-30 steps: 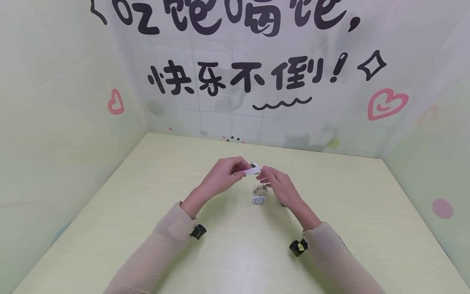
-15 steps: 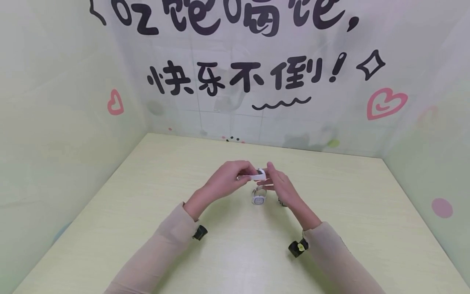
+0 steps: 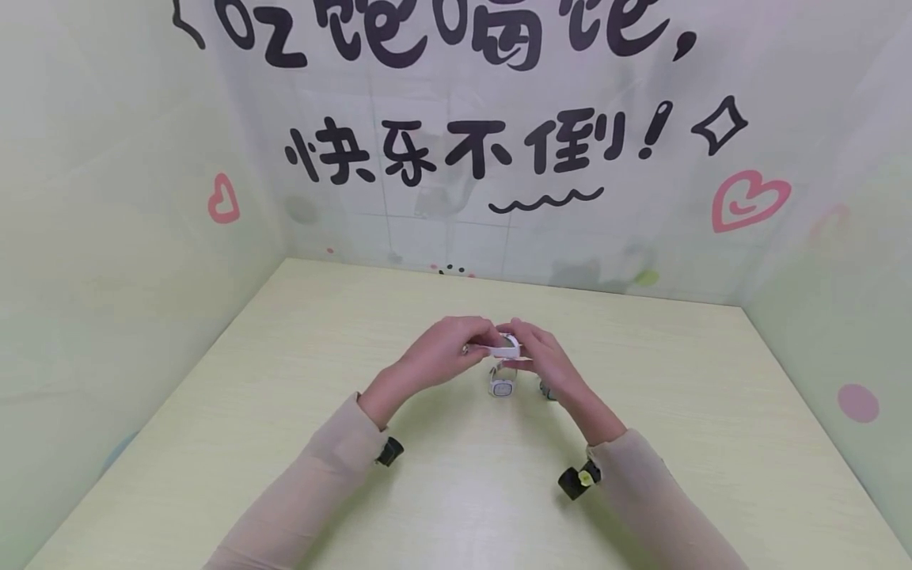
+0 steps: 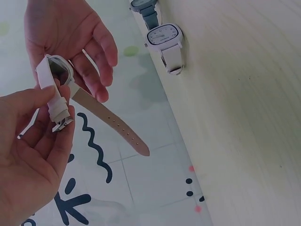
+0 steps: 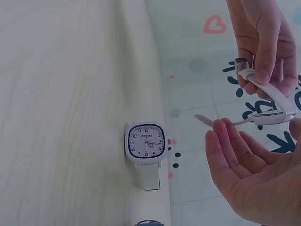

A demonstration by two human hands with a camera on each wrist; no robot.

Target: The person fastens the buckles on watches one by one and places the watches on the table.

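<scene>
My left hand (image 3: pixel 442 352) pinches a white wristwatch (image 4: pixel 108 115) by its buckle-side strap, thumb on top and fingers behind. The watch is held up above the table, its strap unfastened; the holed end hangs free with its tan underside showing. My right hand (image 3: pixel 549 364) is at the watch's case, its thumb side against the case edge and its fingers loosely extended. A second white watch (image 5: pixel 146 141) with a square-rounded dial stands on the table below the hands, strap looped. Beside it is a blue-grey watch (image 4: pixel 143 5), partly hidden by my right hand in the head view.
The pale wooden table (image 3: pixel 456 507) extends around the watches. A printed white curtain (image 3: pixel 427 237) with black characters and hearts stands behind, with side walls left and right. Black wrist cameras (image 3: pixel 389 451) hang below both sleeves.
The held watch has come slightly right and nearer in my left hand. My right hand's fingers opened away, then came back in against the watch's case. The two table watches have not moved.
</scene>
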